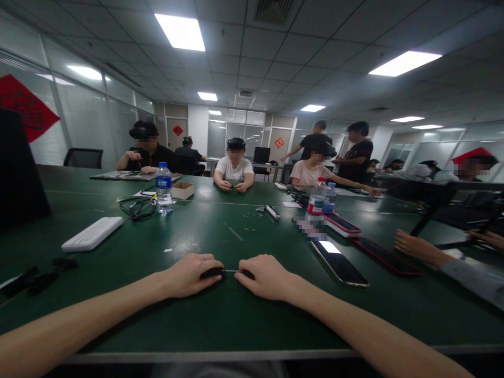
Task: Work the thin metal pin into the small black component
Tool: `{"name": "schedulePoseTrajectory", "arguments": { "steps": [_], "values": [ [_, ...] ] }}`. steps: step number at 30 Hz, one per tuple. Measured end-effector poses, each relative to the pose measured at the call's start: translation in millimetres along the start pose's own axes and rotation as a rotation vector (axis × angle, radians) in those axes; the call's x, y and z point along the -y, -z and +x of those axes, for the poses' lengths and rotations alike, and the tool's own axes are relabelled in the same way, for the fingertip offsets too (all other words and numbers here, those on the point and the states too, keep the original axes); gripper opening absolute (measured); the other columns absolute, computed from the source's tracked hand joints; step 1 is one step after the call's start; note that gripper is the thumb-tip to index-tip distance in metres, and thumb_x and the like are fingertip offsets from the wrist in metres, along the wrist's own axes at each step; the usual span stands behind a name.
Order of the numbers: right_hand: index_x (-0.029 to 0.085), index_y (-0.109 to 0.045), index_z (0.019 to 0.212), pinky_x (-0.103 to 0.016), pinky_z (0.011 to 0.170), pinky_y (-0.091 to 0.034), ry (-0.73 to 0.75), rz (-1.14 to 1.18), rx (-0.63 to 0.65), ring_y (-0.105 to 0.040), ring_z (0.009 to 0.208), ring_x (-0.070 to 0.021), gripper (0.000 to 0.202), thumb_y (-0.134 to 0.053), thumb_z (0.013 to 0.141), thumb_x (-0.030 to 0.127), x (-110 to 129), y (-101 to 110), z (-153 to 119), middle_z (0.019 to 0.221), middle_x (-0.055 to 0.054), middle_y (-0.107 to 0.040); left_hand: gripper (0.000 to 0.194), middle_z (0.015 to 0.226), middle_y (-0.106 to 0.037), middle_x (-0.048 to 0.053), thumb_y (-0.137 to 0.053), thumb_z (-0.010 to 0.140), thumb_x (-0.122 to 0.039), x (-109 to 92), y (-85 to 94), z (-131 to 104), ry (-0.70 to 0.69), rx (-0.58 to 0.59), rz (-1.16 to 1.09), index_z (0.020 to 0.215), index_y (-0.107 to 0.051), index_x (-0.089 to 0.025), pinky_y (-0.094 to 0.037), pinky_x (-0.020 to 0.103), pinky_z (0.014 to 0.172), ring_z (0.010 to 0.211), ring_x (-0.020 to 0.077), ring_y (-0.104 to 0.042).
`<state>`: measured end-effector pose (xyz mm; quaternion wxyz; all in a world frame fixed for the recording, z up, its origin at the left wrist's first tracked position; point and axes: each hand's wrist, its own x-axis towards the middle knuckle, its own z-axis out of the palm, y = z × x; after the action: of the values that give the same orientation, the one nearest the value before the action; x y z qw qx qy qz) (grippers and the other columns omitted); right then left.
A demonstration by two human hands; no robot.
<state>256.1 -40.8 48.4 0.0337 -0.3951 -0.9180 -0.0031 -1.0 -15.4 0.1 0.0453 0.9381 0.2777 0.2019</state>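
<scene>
Both my hands rest low over the green table [220, 325], a short way apart. The fingers of my left hand [191, 275] curl round a small black piece [213, 272]. Another dark piece [248, 273] sits under the curled fingers of my right hand [265, 275]. A thin pale rod [230, 271] spans the gap and seems to join the two pieces; what kind of thing this is cannot be made out. Just right of my right hand lies a phone [340, 264] with a partly lit screen.
A white power bank [93, 233], black cables [138, 209], a water bottle [164, 189] and an open box [183, 191] are at left. Further bottles [316, 197] and a red-edged phone [386, 255] are at right. Another person's hand [419, 247] reaches in there. Several people sit around.
</scene>
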Motion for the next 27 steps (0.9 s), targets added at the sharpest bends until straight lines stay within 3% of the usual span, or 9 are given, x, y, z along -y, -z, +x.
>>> {"name": "schedulePoseTrajectory", "arguments": {
  "steps": [27],
  "values": [
    [0.020,-0.066,0.095,-0.025,0.068,-0.040,0.003,-0.012,-0.010,-0.065,0.077,-0.0172,0.031,-0.045,0.101,0.042,-0.5,-0.1,1.0,0.088,-0.004,-0.071,0.027,0.099,-0.066,0.005,-0.050,0.100,-0.033,-2.2,2.5,-0.2,0.006,0.021,0.042,0.122,-0.060,-0.020,-0.047,0.025,0.071,0.082,0.0172,-0.065]
  ]
}}
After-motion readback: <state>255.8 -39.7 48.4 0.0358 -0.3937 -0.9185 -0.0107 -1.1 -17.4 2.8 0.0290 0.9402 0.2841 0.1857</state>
